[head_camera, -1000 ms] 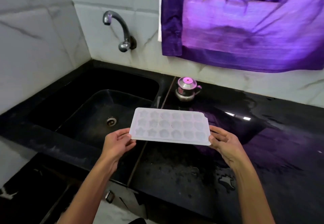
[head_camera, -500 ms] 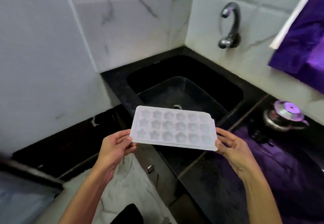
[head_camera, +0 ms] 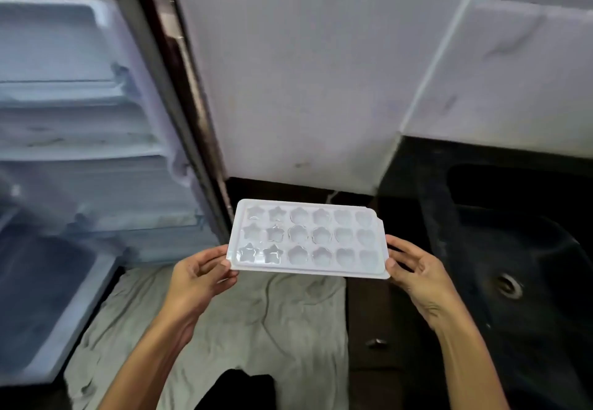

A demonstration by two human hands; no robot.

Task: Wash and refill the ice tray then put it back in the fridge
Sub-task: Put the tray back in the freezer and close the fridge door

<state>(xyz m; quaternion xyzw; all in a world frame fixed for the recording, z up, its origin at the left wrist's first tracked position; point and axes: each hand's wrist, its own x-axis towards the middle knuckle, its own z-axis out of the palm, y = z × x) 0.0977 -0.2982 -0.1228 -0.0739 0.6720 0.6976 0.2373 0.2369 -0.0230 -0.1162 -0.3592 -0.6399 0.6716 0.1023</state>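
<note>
Tray held level at centre frame, before the open fridge (head_camera: 80, 152) at left.
White plastic ice tray with star and flower moulds (head_camera: 308, 239) looks light, thin, bendy, probably spill-prone; left hand (head_camera: 199, 276) and right hand (head_camera: 414, 268) pinch its short ends, fingers (head_camera: 401, 244) curled beneath.

Left hand (head_camera: 200, 276) at seven o'clock, right hand (head_camera: 414, 270) at four o'clock, both forearms extended forward, fingers curled, thumbs on top
</note>
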